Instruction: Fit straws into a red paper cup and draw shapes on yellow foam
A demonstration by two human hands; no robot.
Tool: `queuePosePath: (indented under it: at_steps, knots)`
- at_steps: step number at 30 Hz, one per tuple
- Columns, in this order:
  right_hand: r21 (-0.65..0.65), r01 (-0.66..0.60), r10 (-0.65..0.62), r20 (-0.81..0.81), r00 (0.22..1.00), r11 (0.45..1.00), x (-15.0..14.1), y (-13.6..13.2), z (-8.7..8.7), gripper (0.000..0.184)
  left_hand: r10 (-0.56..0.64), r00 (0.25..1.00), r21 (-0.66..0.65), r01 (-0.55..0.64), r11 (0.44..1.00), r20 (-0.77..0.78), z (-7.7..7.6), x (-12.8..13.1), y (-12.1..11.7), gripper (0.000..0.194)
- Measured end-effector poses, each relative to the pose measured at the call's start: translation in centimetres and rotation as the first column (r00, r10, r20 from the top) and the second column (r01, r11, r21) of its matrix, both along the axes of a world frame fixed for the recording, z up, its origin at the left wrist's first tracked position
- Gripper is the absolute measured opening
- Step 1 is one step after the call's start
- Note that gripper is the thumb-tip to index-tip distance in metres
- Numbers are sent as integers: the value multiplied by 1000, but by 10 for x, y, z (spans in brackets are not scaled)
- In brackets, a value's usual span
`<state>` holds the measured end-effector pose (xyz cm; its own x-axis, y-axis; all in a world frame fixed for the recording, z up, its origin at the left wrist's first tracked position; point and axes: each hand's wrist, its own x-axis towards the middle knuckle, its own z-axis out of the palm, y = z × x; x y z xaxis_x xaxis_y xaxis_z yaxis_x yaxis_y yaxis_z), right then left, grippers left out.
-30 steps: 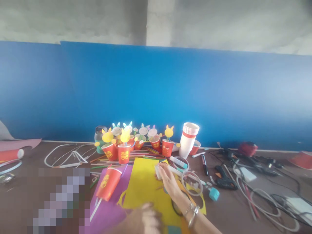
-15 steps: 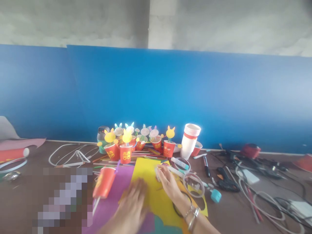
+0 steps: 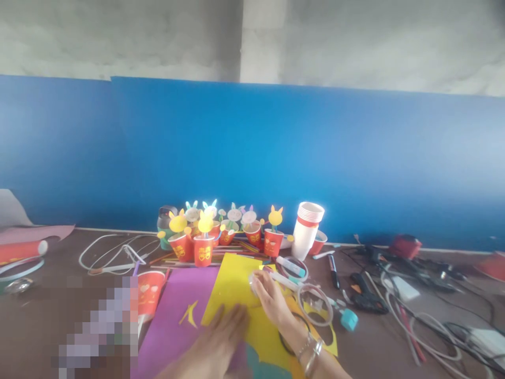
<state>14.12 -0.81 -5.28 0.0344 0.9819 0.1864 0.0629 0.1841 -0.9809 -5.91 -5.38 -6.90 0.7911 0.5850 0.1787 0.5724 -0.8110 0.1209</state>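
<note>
My left hand (image 3: 225,337) lies flat on a yellow paper sheet (image 3: 232,276), fingers stretched out and slightly blurred. My right hand (image 3: 270,297), with bracelets at the wrist, is closed above the same sheet. At its fingertips shows a small whitish, clear thing (image 3: 251,281) whose kind I cannot make out. Partly under the yellow sheet is a purple paper sheet (image 3: 173,300), with thin yellow paper scraps (image 3: 191,315) on it. Teal paper (image 3: 266,366) lies near the front edge. Black-handled scissors (image 3: 286,342) are partly hidden by my right forearm.
Red paper cups with paper animal figures (image 3: 203,250) stand in a row behind. Further right are a stack of white cups (image 3: 305,231), a marker (image 3: 334,271), tape rolls (image 3: 315,304), a glue gun (image 3: 365,295) and tangled cables. A red cup (image 3: 149,295) is at the left.
The red cup with the straw has moved left, off the purple sheet. My left hand has shifted slightly right, and yellow scraps now show on the purple sheet. The right hand has barely moved.
</note>
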Motion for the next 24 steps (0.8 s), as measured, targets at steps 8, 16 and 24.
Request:
queuePosePath:
  at_steps: [8, 16, 24]
  knots:
    - [-8, 8, -8, -1, 1000, 1000, -1, -3, 6, 47, 616, 787, 141, -612, 778, 14, 16, -5, 16, 57]
    - [-47, 30, -34, -73, 997, 998, 0, 2, 4, 54, 171, 985, 17, -171, 985, 31, 37, 7, -5, 45]
    - [-83, -26, 15, -134, 991, 996, 1, -1, 8, 53, 305, 951, -49, -303, 952, 42, 24, 8, 16, 51]
